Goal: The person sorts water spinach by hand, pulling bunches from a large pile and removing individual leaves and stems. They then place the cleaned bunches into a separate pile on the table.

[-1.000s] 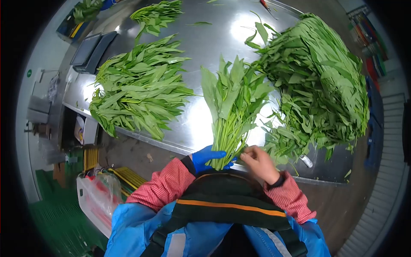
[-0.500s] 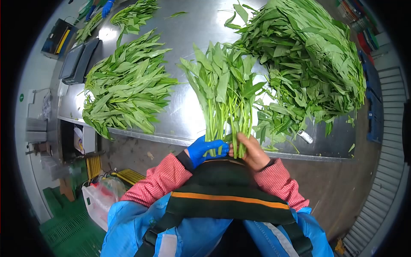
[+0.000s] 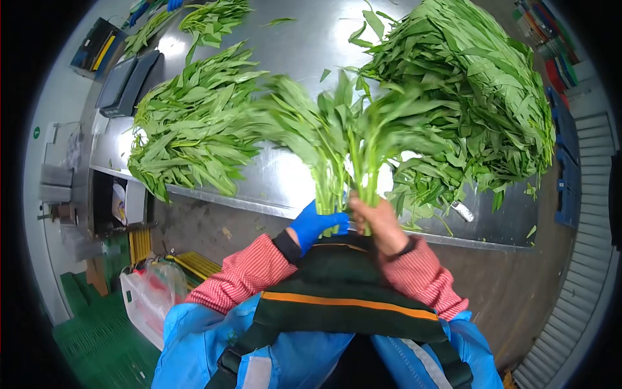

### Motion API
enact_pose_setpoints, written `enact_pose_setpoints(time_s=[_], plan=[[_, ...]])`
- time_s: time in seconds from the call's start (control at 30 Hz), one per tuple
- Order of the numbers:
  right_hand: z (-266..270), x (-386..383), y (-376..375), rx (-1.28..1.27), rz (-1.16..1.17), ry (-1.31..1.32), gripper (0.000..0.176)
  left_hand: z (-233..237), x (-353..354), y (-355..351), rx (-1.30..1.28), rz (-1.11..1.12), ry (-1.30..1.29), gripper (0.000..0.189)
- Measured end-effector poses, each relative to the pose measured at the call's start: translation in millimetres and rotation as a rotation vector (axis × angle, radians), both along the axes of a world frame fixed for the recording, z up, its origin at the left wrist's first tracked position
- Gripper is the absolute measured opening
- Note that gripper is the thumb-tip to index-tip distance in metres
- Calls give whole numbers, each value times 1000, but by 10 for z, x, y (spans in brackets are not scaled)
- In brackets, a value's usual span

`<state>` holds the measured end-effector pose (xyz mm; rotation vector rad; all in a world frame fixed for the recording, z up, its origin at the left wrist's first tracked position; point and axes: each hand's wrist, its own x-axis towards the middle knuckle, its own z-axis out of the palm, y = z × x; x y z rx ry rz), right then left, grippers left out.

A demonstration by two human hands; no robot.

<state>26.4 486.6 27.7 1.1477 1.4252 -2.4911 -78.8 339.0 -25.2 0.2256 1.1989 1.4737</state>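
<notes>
My gloved left hand (image 3: 315,223) and bare right hand (image 3: 380,223) both clamping stem ends of leafy green bunch (image 3: 337,136), over near edge of steel table (image 3: 285,181), between left pile (image 3: 194,129) and right pile (image 3: 473,91). Leaves sharp half second ago, now blurring and spreading wide: I'm shaking bunch, grip tightening.

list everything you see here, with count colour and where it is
held bunch of greens: 1, green, upright over the table's near edge
large pile of greens: 1, green, right side of the table
second pile of greens: 1, green, left side of the table
small bunches: about 2, green, far end of the table
table: 1, shiny steel, across the middle
flat device: 1, dark, beside the second pile
small object: 1, white, table's near edge
plastic bag: 1, clear, floor at lower left
left hand: 1, blue glove, gripping the stems
right hand: 1, bare, gripping the stems alongside
</notes>
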Motion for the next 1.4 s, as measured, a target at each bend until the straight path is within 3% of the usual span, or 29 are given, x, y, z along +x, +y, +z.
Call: enact_pose_setpoints(time_s=[0.03, 0.17, 0.27, 0.43, 0.53, 0.57, 0.6, 0.63, 0.67, 0.73, 0.8, 0.93, 1.03, 1.13, 1.27, 1.3, 1.4], plan=[[-120, -31, -62, 44, 108, -55, 18, -80, 62, 30, 43, 6, 63, 43], [-364, 65, -7, 139, 233, -135, 22, 125, -76, -101, 1, -115, -337, 48], [-400, 116, 8, -137, 14, -45, 23, 257, -66, -214, -3, 41, -509, 50], [-316, 71, -107, -211, 111, -45, 21, 223, 16, -259, -215, 63, -409, 42], [-256, 0, -70, 57, 225, -113, 17, 139, 46, -225, -215, 61, -258, 37], [-151, 38, 28, 265, 234, -126, 15, 162, 16, -228, -164, 68, -185, 36], [-225, 120, 126, 381, 83, -5, 17, 208, -16, -237, -115, 78, -115, 35], [256, 136, 293, 439, 69, -19, 11, 275, -79, -254, -59, 153, -114, 36], [288, 228, 447, 489, -30, 45, 14, 313, -136, -270, -95, 204, -142, 36], [479, 290, 597, 375, -218, 150, 16, 403, -235, -258, -161, 305, -195, 37], [342, 315, 513, 208, -259, 181, 15, 455, -183, -166, -207, 230, -239, 37], [-202, 291, -40, -241, -161, 45, 21, 202, 78, -109, -122, 75, -308, 39], [-199, 292, -109, -230, 159, -49, 30, 64, 178, -183, -157, 10, -281, 46], [-148, 334, -22, 17, 229, -80, 41, 149, 184, -140, -38, 34, -360, 45], [-393, 464, 28, 115, 68, -69, 42, 365, 172, -63, -95, 38, -605, 45], [-375, 477, 24, 20, -4, -66, 36, 316, 176, -45, -94, 3, -608, 45], [-282, 515, -38, 162, -123, -52, 29, 203, 202, 38, -122, -94, -556, 43]])
